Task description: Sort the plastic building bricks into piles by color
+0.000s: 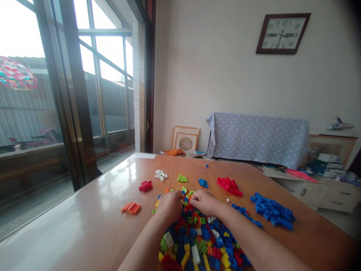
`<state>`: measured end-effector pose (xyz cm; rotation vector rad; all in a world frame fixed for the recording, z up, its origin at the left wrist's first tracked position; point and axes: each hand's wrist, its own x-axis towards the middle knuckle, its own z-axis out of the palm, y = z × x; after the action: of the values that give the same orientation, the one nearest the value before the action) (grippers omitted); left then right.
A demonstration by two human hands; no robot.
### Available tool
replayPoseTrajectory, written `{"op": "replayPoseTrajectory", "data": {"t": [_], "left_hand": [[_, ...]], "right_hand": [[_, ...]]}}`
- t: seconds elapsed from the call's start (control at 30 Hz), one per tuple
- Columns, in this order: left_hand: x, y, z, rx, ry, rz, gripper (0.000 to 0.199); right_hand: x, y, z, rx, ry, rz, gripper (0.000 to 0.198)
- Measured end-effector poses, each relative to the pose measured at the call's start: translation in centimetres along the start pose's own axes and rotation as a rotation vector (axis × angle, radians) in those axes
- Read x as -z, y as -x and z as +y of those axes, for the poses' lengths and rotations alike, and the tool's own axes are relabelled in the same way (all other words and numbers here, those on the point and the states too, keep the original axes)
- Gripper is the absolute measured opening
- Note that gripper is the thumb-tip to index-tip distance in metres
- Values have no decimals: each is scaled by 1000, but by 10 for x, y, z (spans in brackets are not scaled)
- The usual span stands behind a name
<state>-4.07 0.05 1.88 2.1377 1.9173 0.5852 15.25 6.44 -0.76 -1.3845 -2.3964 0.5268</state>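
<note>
A mixed heap of toy building bricks (195, 254) lies in front of me on the table. Over its far end, my left hand (170, 203) is closed, fingers curled down among the bricks. My right hand (203, 202) is opposite it, also closed with its fingertips bent into the heap. Between them lie small lime-green bricks (184, 202) and blue pieces. Whatever either hand pinches is hidden behind the fingers.
Sorted groups surround the heap: orange bricks (131, 207), dark red bricks (146, 186), white bricks (161, 175), lime bricks (182, 178), a small blue group (203, 183), red bricks (229, 186) and a large blue pile (272, 210). The brown table (93, 226) borders a window.
</note>
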Motion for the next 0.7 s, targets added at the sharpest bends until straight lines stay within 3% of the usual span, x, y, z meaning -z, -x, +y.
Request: {"op": "replayPoseTrajectory", "data": {"t": [0.27,0.47,0.7], "left_hand": [[-12,-1,-3,-168,65,54,16],[-17,-2,-5,-170,252,14,25],[-23,-7,-7,-188,466,-28,18]], "right_hand": [[-3,7,-7,-47,-200,52,26],[-3,20,-17,-112,-355,96,29],[8,42,-25,-116,-592,88,30]]}}
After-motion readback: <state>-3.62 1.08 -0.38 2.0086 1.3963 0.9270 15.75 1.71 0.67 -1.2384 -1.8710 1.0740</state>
